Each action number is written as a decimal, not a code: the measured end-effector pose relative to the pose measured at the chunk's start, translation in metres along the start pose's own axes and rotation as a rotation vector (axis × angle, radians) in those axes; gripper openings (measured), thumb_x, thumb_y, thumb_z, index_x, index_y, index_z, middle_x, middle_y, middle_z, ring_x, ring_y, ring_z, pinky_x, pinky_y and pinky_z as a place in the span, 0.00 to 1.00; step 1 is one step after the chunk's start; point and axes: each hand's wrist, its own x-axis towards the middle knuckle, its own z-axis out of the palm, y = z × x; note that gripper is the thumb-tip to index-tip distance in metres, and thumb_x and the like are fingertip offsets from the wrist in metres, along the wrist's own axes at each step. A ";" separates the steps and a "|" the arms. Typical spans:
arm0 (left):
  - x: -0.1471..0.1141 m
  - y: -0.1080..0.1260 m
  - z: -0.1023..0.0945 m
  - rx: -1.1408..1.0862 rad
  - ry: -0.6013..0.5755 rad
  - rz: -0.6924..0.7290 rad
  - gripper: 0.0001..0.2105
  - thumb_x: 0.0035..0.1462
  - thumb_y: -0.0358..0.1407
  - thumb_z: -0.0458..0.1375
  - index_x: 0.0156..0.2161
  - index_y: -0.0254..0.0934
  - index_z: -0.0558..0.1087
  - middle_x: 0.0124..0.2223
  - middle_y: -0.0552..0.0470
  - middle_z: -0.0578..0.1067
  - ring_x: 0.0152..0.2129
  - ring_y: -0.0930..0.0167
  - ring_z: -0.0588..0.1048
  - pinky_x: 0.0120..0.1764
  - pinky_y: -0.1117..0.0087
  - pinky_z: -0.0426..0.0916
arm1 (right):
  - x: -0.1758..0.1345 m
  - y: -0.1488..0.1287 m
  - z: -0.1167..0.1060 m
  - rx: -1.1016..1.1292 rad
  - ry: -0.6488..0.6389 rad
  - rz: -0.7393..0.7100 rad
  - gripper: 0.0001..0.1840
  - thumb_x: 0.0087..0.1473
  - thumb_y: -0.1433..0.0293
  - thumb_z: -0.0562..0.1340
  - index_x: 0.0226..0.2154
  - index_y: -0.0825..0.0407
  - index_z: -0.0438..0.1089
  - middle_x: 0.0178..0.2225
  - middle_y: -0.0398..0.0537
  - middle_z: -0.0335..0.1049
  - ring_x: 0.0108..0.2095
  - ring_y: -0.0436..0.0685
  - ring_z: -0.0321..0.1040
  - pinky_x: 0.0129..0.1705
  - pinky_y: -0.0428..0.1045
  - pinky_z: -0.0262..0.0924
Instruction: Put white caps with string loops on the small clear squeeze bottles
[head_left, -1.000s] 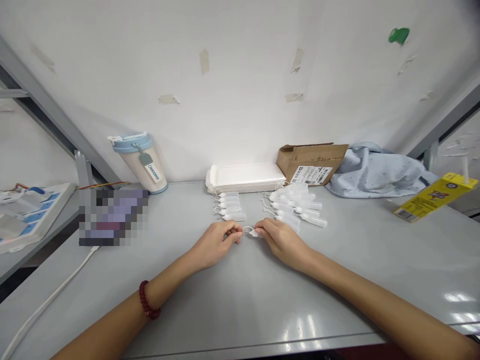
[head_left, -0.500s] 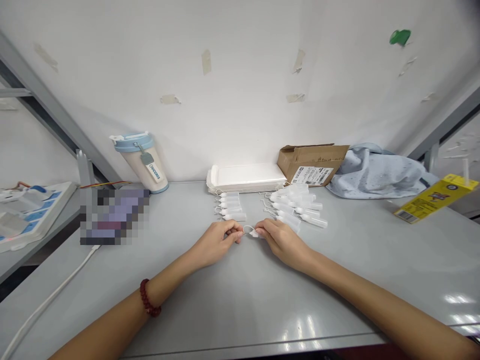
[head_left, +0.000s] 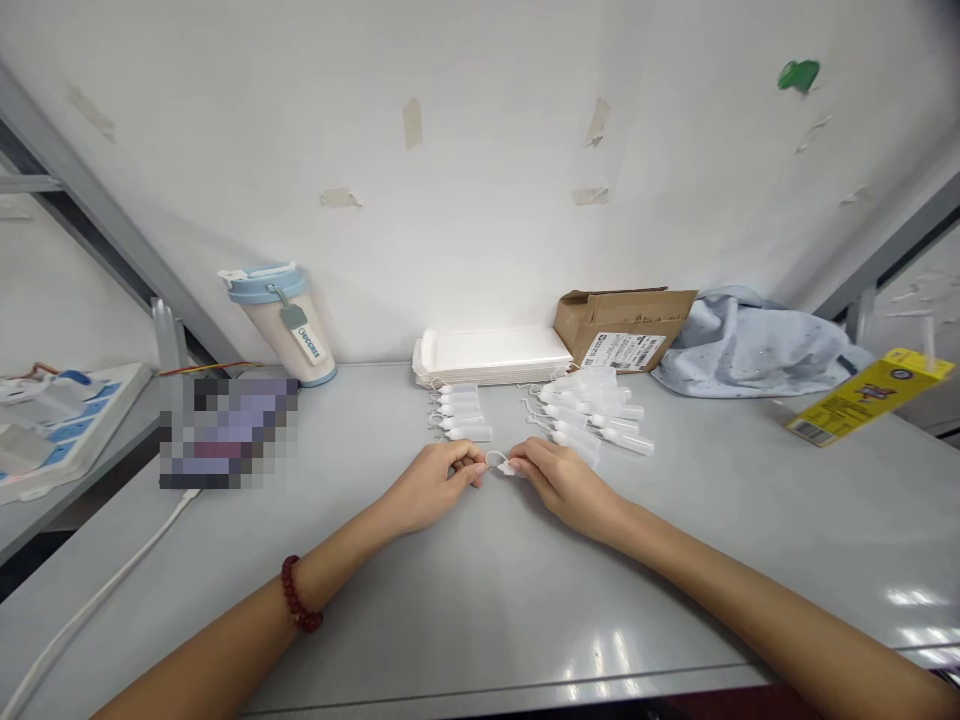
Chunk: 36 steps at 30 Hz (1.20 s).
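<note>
In front of the white stack [head_left: 495, 352]: my left hand [head_left: 431, 490] pinches a loop [head_left: 496, 454], right hand [head_left: 566, 487] grips its white end [head_left: 507, 467]; tabletop [head_left: 487, 590] spreads to near edge [head_left: 480, 692].

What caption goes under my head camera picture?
Left hand and right hand pinch a white looped piece near small translucent bottles.

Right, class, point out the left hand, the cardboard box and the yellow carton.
Left hand [head_left: 431, 487]: head view, back of the hand.
Cardboard box [head_left: 622, 315]: head view, brown front above the label.
Yellow carton [head_left: 870, 397]: head view, printed side.
</note>
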 end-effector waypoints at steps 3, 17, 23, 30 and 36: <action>0.000 0.001 0.000 0.015 0.004 0.019 0.10 0.57 0.38 0.48 0.32 0.37 0.70 0.29 0.56 0.73 0.24 0.73 0.65 0.28 0.74 0.56 | 0.000 -0.001 0.000 -0.004 0.001 -0.013 0.13 0.62 0.69 0.47 0.36 0.55 0.66 0.32 0.52 0.69 0.31 0.54 0.66 0.32 0.49 0.60; -0.006 0.006 0.008 0.099 0.007 0.061 0.08 0.55 0.34 0.48 0.29 0.36 0.68 0.25 0.55 0.70 0.23 0.73 0.65 0.27 0.74 0.57 | -0.002 -0.002 0.004 -0.039 -0.034 -0.061 0.13 0.62 0.70 0.47 0.35 0.55 0.65 0.30 0.51 0.68 0.28 0.53 0.64 0.30 0.47 0.59; -0.005 0.006 0.010 0.095 0.014 0.058 0.07 0.55 0.33 0.49 0.29 0.37 0.67 0.25 0.56 0.69 0.23 0.74 0.64 0.26 0.74 0.56 | -0.003 -0.001 0.006 -0.051 -0.029 -0.072 0.13 0.61 0.71 0.47 0.34 0.55 0.65 0.29 0.50 0.67 0.28 0.53 0.64 0.29 0.47 0.59; -0.005 0.004 0.012 0.113 0.022 0.065 0.07 0.55 0.33 0.48 0.28 0.37 0.66 0.24 0.56 0.69 0.22 0.74 0.64 0.26 0.74 0.56 | -0.002 0.000 0.008 -0.047 -0.028 -0.081 0.13 0.61 0.71 0.46 0.34 0.55 0.64 0.29 0.51 0.67 0.28 0.54 0.64 0.30 0.48 0.58; -0.004 0.003 0.012 0.178 0.008 0.117 0.05 0.54 0.35 0.53 0.32 0.37 0.69 0.27 0.55 0.72 0.24 0.73 0.66 0.29 0.73 0.59 | -0.002 -0.003 0.005 0.008 -0.047 -0.066 0.13 0.62 0.70 0.46 0.36 0.55 0.64 0.30 0.51 0.67 0.29 0.54 0.64 0.31 0.48 0.59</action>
